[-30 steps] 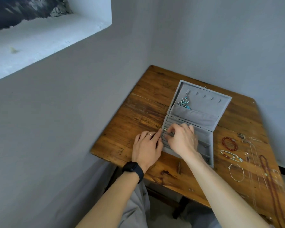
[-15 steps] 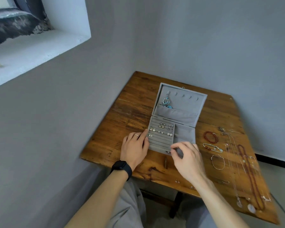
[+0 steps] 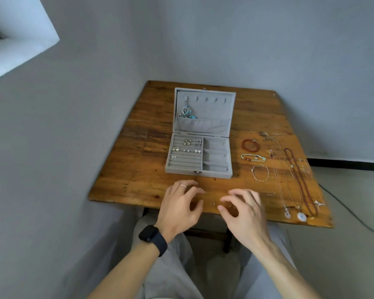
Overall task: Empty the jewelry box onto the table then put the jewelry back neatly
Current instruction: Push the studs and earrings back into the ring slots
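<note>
Hovering over the near edge of the brown plank table (image 3: 138,169), both hands hold nothing: left hand (image 3: 179,206) loosely spread, right hand (image 3: 242,208) half-curled, thumb and forefinger apart above tiny metal earrings (image 3: 213,203), likely the next pick. Open grey velvet jewelry box (image 3: 181,170) sits just beyond, pearl stud earrings (image 3: 187,145) seated in its left slotted rows. Red bead bracelet (image 3: 249,145) and long necklaces (image 3: 300,180) lie sorted to its right, awaiting return.

Tiny bits (image 3: 213,203) near the right hand (image 3: 244,209) are too small to be made out. Whether anything's pinched can't be told, too blurry.
</note>
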### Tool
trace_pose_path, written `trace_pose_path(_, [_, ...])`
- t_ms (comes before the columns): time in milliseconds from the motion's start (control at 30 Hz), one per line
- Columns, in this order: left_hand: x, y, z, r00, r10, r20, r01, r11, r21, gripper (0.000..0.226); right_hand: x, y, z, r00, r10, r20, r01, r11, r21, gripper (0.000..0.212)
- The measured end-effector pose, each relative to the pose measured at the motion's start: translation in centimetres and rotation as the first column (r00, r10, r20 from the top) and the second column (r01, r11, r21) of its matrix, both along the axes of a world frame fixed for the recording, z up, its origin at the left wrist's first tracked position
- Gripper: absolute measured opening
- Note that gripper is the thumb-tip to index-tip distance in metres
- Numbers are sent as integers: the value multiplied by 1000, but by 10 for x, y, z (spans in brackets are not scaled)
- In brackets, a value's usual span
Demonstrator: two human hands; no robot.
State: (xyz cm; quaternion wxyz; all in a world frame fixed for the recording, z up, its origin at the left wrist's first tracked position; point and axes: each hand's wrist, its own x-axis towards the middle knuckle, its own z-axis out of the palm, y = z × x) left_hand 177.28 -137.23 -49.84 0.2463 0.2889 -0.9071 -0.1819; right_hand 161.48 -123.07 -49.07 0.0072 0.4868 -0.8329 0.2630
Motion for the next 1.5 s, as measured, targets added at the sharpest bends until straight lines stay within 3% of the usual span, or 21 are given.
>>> trace_pose_path(500, [-15,19,-3,997,52,60,-53,998,14,12,12,-4,-12,998,-1,-67,-3,999,-53,16])
trace_pose_path(767, [1,-3,10,994,111,-9,-109,986,126,11,12,-7,-13,993,49,-111,-57,996,-66,7])
trace_pose_path(1000, [5,-57,42,974,224,-33,-214,958,193,16,1,-35,3,992,113,48,-105,984,-147,5])
trace_pose_path(1167, [-14,-100,49,970,225,96,-244,927,285,19,-11,-69,18,979,160,129,-135,973,-185,3])
trace_pose_path(1300, [-33,-118,53,956,182,232,-262,885,385,6,-16,-79,16,966,157,207,-124,979,-164,3])
trace_pose_path(1500, [-45,-121,59,922,178,343,-300,890,343,10,-21,-81,6,956,171,237,-119,968,-220,4])
